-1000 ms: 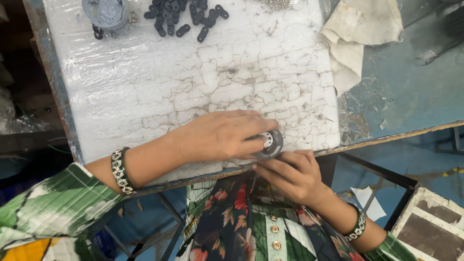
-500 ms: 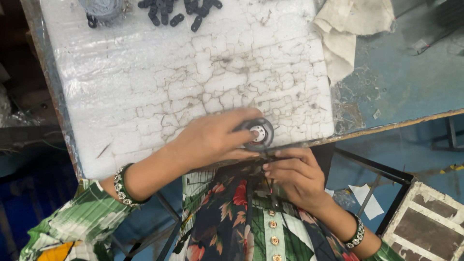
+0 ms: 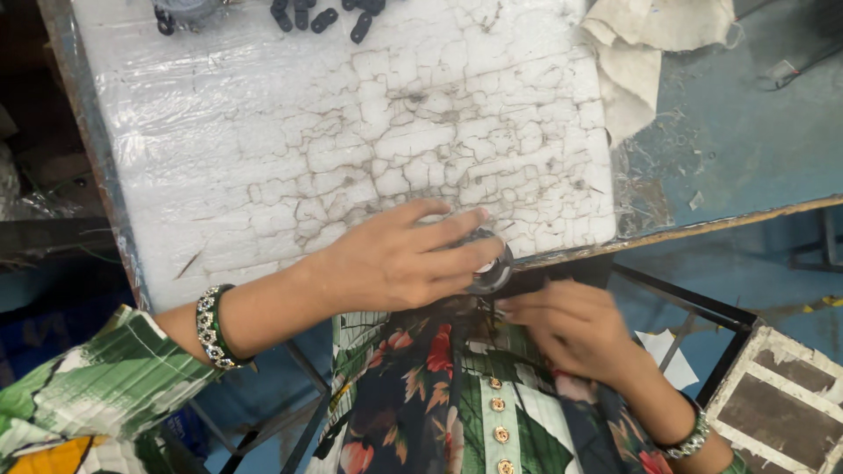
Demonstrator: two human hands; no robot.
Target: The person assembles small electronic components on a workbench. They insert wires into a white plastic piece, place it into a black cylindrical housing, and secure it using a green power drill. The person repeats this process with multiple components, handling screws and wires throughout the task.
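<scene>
Cracked white foam sheet [image 3: 369, 132] on blue bench [image 3: 738, 149] — left hand [image 3: 395, 259] clamped over round metal part [image 3: 490, 268] at the near edge, right hand [image 3: 575, 329] just below, fingers curled — grip unclear.

White crackled pad [image 3: 351, 149]; blue tabletop [image 3: 746, 132]; black pellets [image 3: 325, 16]; green floral shirt [image 3: 421, 395].

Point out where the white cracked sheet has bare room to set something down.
Free: the sheet's wide middle, between the small black parts along the top edge and the left hand. Crowded: the near edge, where the left hand grips a round metal part above the right hand, and the cloth at the top right.
</scene>
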